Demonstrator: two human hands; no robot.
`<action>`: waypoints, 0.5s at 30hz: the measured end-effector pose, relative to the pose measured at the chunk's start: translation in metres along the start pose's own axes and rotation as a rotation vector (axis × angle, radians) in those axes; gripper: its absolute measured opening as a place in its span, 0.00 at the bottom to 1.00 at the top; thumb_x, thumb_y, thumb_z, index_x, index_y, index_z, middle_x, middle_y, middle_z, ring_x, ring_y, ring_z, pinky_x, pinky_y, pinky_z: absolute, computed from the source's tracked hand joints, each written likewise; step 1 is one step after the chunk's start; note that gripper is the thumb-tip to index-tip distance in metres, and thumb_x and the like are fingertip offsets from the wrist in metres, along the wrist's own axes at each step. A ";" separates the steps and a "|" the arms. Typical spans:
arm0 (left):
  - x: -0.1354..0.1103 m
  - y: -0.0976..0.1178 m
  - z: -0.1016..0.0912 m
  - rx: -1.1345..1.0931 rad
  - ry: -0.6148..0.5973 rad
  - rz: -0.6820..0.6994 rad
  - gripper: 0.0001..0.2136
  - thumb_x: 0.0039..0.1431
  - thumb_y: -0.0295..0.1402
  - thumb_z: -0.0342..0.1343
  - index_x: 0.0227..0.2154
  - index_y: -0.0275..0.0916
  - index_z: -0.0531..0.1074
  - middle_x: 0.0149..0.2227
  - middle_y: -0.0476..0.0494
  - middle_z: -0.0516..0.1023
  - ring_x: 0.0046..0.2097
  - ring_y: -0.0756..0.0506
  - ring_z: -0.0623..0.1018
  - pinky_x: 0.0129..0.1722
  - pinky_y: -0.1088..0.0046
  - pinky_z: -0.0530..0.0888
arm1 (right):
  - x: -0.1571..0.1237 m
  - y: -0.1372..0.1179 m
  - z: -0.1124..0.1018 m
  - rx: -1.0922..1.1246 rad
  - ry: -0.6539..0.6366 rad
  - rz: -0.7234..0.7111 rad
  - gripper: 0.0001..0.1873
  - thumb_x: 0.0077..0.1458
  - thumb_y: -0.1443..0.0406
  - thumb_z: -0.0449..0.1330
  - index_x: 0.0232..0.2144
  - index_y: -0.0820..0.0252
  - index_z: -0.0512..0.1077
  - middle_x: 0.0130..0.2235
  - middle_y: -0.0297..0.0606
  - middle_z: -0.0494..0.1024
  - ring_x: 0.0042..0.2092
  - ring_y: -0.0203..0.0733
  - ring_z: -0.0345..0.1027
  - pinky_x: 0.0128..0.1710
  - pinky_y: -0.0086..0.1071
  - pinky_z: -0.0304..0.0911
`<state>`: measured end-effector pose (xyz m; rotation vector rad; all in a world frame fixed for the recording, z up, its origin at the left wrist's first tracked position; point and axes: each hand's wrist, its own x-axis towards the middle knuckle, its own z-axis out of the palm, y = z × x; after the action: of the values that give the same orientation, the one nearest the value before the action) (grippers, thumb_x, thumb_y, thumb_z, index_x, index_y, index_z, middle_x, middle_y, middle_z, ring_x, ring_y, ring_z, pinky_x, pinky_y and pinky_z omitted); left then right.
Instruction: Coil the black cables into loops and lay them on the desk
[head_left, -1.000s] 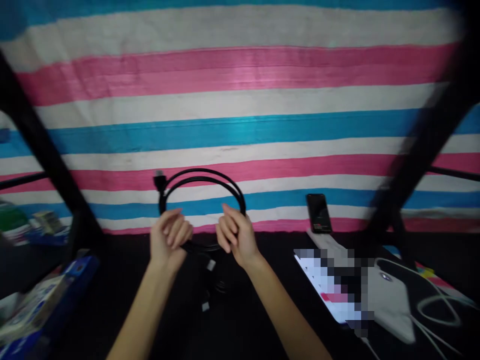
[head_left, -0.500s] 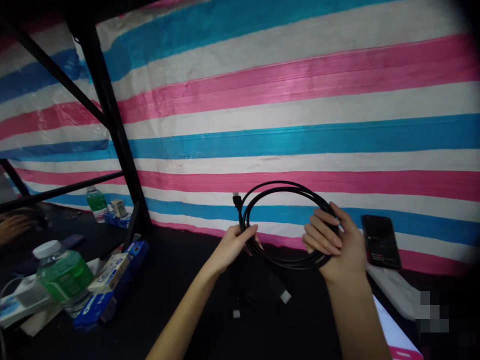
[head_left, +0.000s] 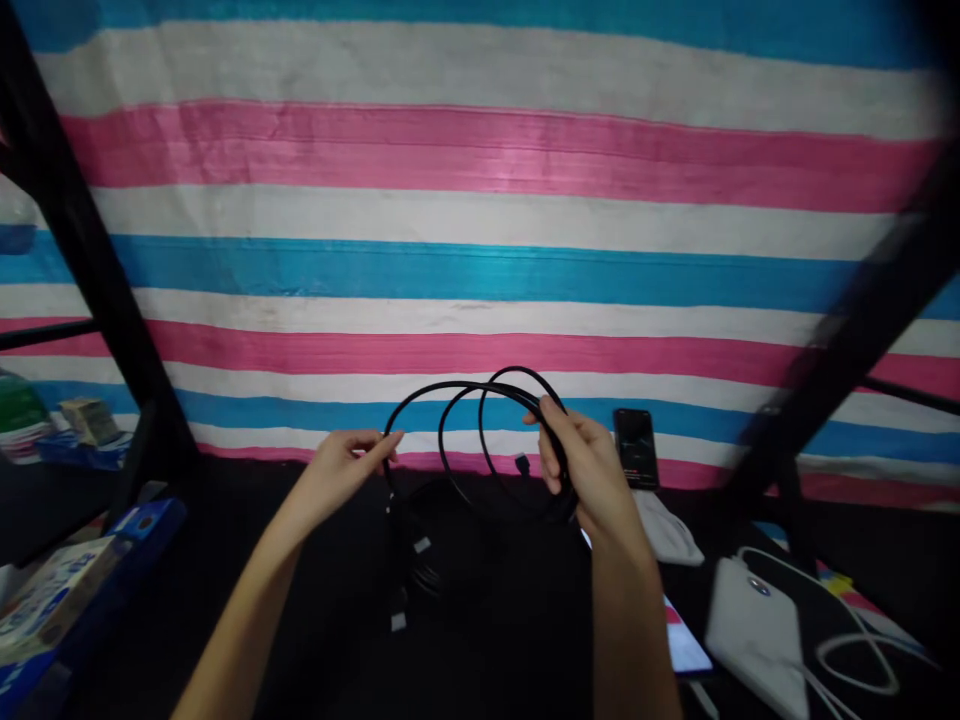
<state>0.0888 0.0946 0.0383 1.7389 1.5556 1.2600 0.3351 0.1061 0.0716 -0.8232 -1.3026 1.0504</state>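
Note:
A black cable (head_left: 450, 385) hangs in loose loops between my two hands, above the dark tabletop. My left hand (head_left: 349, 470) pinches one strand between thumb and fingertips at the left side. The gathered loops lie in my right hand (head_left: 589, 460), its fingers curled round them. One dark plug (head_left: 523, 463) shows just left of my right hand, inside the loops. Lower down, near the tabletop, are a pale connector end (head_left: 422, 545) and another pale connector end (head_left: 398, 622). Where those two lead is lost against the black surface.
A dark phone (head_left: 635, 448) leans at the back right, above a white object (head_left: 664, 527). Nearer are a lit screen (head_left: 686, 640) and a white device (head_left: 757, 630) with a white cord. Blue packaging (head_left: 150, 525) lies left. Black posts (head_left: 97, 280) and striped sheeting (head_left: 465, 310) stand behind.
The view has turned right, bringing the white device into sight. The round coil has spread into separate loops. My left hand has moved farther from my right, with a strand in its pinch.

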 end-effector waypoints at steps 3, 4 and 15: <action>0.000 0.004 -0.010 -0.003 0.051 0.069 0.17 0.50 0.47 0.56 0.17 0.39 0.69 0.21 0.50 0.68 0.26 0.50 0.66 0.26 0.75 0.60 | 0.001 0.001 0.000 -0.032 -0.005 -0.005 0.21 0.52 0.50 0.58 0.25 0.63 0.74 0.11 0.25 0.60 0.12 0.26 0.53 0.11 0.21 0.49; 0.000 0.006 -0.011 -0.017 0.053 0.104 0.17 0.50 0.47 0.56 0.16 0.38 0.68 0.22 0.50 0.68 0.27 0.50 0.67 0.28 0.75 0.61 | 0.002 0.002 0.000 -0.025 -0.010 -0.002 0.21 0.51 0.50 0.58 0.25 0.63 0.74 0.11 0.25 0.60 0.11 0.26 0.53 0.11 0.21 0.49; -0.019 0.022 0.005 -0.242 0.146 0.081 0.21 0.57 0.49 0.47 0.16 0.39 0.64 0.07 0.55 0.55 0.11 0.55 0.55 0.15 0.77 0.52 | -0.012 0.006 0.035 -0.013 -0.242 0.025 0.20 0.54 0.51 0.57 0.26 0.62 0.76 0.10 0.25 0.60 0.12 0.25 0.51 0.11 0.20 0.47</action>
<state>0.1054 0.0727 0.0487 1.5996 1.3546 1.5758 0.3004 0.0939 0.0659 -0.7402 -1.5064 1.1909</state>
